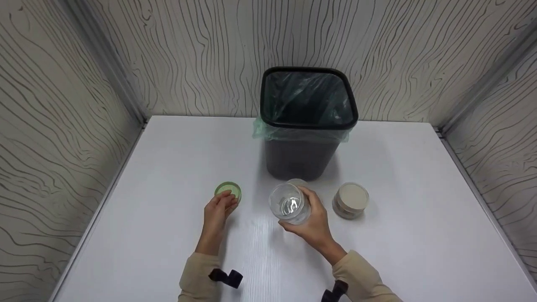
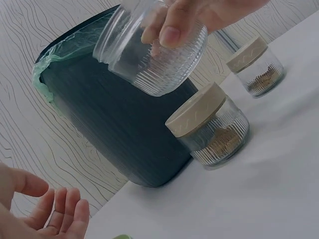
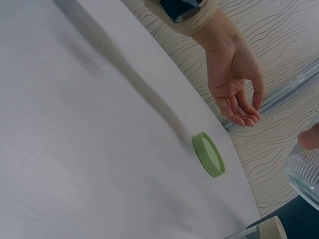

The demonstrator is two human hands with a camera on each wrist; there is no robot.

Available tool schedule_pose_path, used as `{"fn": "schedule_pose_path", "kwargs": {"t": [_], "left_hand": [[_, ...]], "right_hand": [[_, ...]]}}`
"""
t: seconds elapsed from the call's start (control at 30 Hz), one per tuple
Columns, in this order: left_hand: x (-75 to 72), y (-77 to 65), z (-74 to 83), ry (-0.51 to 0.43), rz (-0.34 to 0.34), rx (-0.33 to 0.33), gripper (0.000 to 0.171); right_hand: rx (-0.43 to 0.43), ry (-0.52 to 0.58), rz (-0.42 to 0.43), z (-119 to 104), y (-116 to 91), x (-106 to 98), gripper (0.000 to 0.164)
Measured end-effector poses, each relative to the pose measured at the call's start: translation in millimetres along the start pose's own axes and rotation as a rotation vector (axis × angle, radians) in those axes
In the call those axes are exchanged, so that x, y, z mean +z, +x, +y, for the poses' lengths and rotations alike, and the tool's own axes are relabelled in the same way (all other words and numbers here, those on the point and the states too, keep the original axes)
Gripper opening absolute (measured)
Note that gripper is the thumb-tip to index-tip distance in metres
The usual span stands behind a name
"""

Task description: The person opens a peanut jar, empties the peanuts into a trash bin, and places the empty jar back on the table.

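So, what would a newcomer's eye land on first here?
Probably the big dark bin with its green liner, standing toward the back of the white table. Next, the open glass jar that the person's right hand holds tilted in front of it. Then the bright green lid, lying on the table below the left hand.

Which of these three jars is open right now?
The open jar is the one in the right hand. Its mouth is uncovered, while the other two jars stand on the table with beige lids on.
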State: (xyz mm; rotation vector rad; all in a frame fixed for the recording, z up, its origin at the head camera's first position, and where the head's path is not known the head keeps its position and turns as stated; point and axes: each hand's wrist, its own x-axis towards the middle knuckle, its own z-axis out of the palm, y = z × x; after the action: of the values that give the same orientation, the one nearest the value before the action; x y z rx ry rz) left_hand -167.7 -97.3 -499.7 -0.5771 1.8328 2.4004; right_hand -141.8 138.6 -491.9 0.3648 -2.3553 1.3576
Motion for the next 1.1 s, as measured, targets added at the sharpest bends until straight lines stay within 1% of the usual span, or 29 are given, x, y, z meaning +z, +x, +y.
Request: {"fn": "schedule_pose_path", "kwargs": {"t": [0.17,0.57,0.83,0.97,1.1], "left_hand": [[-2.1,0.4,-1.6,0.022,0.015,-0.007,0.038],[-7.2,0.4,-3.6,0.015,0.029,-0.025,0.038],[-7.5,-4.4,-1.9,0.006,0.009,-0.012,0.040],[-8.2,-4.9,-2.6,0.004,0.017,-0.015,0.041],[-8.2,-3.5,-5.0,-0.019,0.021,-0.008,0.040]], "right_hand": [[0.026,0.001,-0.025,-2.3,0.9,4.5,0.089],[0.046,0.001,-0.049,-4.5,4.1,18.7,0.090],[0.079,0.007,-0.071,-3.1,3.8,26.9,0.091],[0.093,0.022,-0.094,-1.7,5.0,31.4,0.091],[0.112,0.050,-0.102,-1.5,6.9,35.7,0.091]]}}
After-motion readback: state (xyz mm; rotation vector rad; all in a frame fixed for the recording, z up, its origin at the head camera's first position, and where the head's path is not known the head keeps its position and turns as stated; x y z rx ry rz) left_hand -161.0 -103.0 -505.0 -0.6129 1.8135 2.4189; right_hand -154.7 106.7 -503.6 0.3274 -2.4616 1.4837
